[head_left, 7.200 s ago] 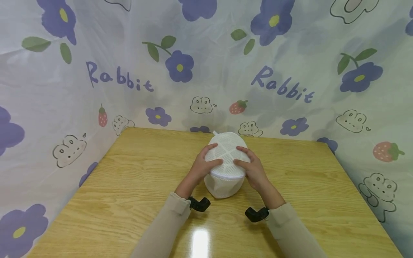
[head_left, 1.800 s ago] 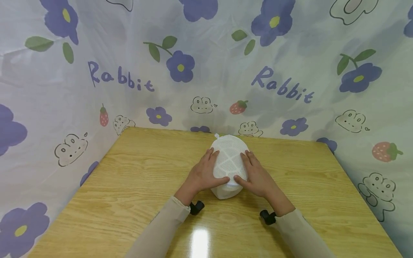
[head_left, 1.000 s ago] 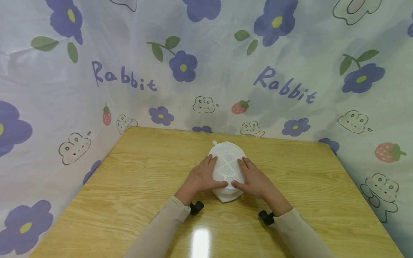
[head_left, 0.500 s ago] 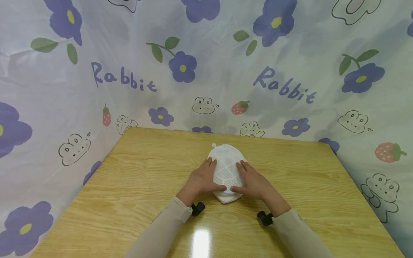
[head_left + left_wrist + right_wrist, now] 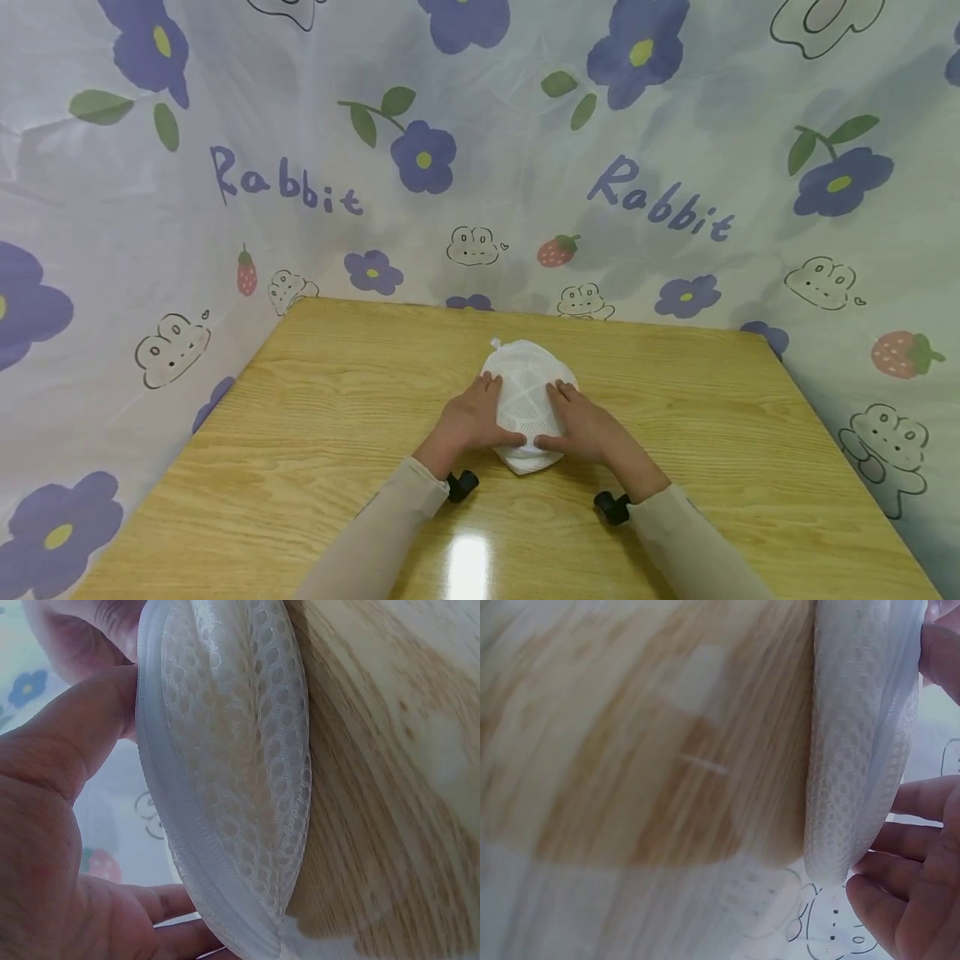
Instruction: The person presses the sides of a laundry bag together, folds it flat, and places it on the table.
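Observation:
A white mesh laundry bag [image 5: 527, 396] with crossed bands on its top lies on the table, squashed low. A small loop [image 5: 496, 342] sticks out at its far left edge. My left hand [image 5: 474, 417] presses on its left side with extended fingers, the thumb near its front. On the opposite side, my right hand [image 5: 588, 423] presses with fingers spread, its thumb close to the left one. In the left wrist view, the bag's zipper band [image 5: 169, 780] runs along the edge by the left thumb. The right wrist view shows right fingertips at the bag's rim [image 5: 892, 750].
The wood-grain table [image 5: 337, 400] extends around the bag. A printed cloth [image 5: 525, 167] with flowers and rabbits hangs behind and at both sides. Black wrist devices [image 5: 462, 485] sit below both hands.
The bag was taller and puffed up; it has sunk flatter under both hands. The hands have come down and slightly nearer with it, and only slightly in the last half second.

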Demonstrator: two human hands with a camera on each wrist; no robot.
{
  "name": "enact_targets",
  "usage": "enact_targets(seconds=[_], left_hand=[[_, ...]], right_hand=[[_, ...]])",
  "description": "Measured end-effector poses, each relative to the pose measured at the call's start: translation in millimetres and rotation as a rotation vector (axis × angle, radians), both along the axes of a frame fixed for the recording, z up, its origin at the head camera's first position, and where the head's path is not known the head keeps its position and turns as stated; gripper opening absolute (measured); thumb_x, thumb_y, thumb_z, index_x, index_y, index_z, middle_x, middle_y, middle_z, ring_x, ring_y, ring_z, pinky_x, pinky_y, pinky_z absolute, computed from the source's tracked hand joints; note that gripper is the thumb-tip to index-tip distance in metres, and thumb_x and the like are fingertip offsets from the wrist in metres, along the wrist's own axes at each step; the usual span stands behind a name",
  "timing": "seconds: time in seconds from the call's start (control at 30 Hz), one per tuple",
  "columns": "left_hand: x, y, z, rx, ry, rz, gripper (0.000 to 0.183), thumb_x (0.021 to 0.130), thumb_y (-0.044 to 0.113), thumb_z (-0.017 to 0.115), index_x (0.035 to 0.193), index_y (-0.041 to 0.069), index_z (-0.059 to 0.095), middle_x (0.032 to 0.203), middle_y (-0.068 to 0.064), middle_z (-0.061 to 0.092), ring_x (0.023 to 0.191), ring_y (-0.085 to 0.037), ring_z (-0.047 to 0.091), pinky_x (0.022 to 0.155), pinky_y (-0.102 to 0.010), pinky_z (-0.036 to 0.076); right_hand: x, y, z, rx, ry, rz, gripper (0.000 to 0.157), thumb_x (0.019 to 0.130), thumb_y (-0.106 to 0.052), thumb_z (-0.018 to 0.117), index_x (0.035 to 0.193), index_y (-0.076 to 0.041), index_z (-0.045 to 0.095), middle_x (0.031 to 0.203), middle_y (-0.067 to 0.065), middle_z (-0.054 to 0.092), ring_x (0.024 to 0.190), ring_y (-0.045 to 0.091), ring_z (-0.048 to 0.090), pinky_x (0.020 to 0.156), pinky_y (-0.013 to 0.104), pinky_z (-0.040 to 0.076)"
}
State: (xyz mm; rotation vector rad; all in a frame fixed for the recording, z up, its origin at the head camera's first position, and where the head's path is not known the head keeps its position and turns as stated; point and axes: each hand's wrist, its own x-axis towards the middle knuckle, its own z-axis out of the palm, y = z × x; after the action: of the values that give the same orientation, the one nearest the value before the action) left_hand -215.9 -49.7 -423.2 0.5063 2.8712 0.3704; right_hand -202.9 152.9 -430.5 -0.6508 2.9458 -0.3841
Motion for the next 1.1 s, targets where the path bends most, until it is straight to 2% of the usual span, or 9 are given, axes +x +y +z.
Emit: enact_targets(seconds=[0.33,0.63,0.83,1.0,1.1], left_hand=[[0.6,0.9,1.6,0.013,-0.013,-0.005,0.105,0.066,0.065,0.058,0.14,0.003,0.016,0.146,-0.015,0.013,0.134,-0.027,0.015,0.104,-0.039,0.026],[1.5,1.8,-0.6,0.009,-0.017,-0.003,0.105,0.066,0.066,0.057,0.14,0.003,0.016,0.146,-0.015,0.013,0.134,-0.027,0.015,0.104,-0.04,0.026],[-1.2,1.2,-3.0,0.041,-0.018,-0.007,0.105,0.067,0.066,0.057,0.14,0.004,0.014,0.146,-0.015,0.01,0.134,-0.027,0.012,0.104,-0.04,0.025],[-5.2,-0.3,-7.5,0.079,0.012,-0.008,0.106,0.066,0.068,0.055,0.141,0.007,0.011,0.147,-0.012,0.006,0.135,-0.025,0.008,0.103,-0.041,0.027],[-6.4,-1.3,-8.3,0.096,0.062,-0.009,0.107,0.065,0.069,0.056,0.141,0.008,0.012,0.147,-0.012,0.007,0.135,-0.025,0.009,0.1,-0.041,0.031]], right_hand=[[0.1,0.0,-1.4,0.012,-0.009,-0.009,0.09,0.075,-0.058,0.055,0.139,-0.005,0.021,0.143,0.017,0.021,0.131,0.029,0.024,0.098,0.044,0.033],[0.2,1.1,-2.9,-0.006,-0.024,0.004,0.09,0.075,-0.055,0.057,0.138,-0.002,0.022,0.143,0.018,0.02,0.131,0.031,0.022,0.1,0.045,0.03],[-0.4,2.5,-2.7,-0.024,-0.012,-0.012,0.091,0.075,-0.057,0.056,0.139,-0.004,0.019,0.144,0.017,0.019,0.132,0.03,0.021,0.101,0.045,0.029],[-2.2,3.8,-1.7,-0.026,0.034,-0.032,0.093,0.072,-0.058,0.058,0.139,-0.005,0.021,0.143,0.017,0.021,0.13,0.03,0.025,0.098,0.045,0.033],[-3.1,4.4,-0.9,-0.018,0.066,-0.034,0.094,0.071,-0.059,0.058,0.139,-0.005,0.022,0.142,0.017,0.023,0.128,0.031,0.028,0.096,0.045,0.035]])
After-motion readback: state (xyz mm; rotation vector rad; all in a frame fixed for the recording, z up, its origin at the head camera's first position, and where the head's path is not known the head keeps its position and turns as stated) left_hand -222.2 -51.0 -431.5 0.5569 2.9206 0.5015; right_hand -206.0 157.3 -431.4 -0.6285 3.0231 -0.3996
